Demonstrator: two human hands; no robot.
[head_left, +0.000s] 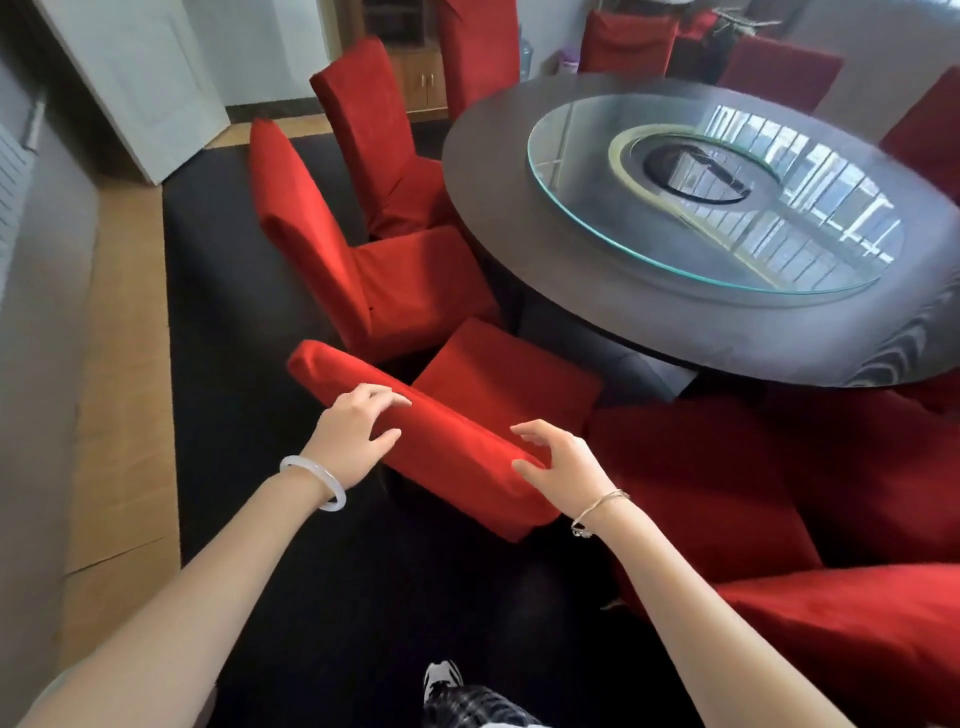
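Note:
A chair in a red fabric cover (457, 457) stands right in front of me, its seat pointing toward a round dark table (613, 312). My left hand (356, 431) hovers at the top edge of the chair's backrest, fingers spread and slightly bent, the thumb touching the red cloth. My right hand (558, 460) is at the right end of the same backrest top, fingers loosely spread, with the thumb against the fabric. Neither hand grips the chair.
A glass turntable (571, 171) lies on the table. More red-covered chairs ring the table: two at the left (332, 249) (363, 119), one at my lower right (852, 623), several at the far side. Black carpet (218, 322) covers the floor; a grey wall runs along the left.

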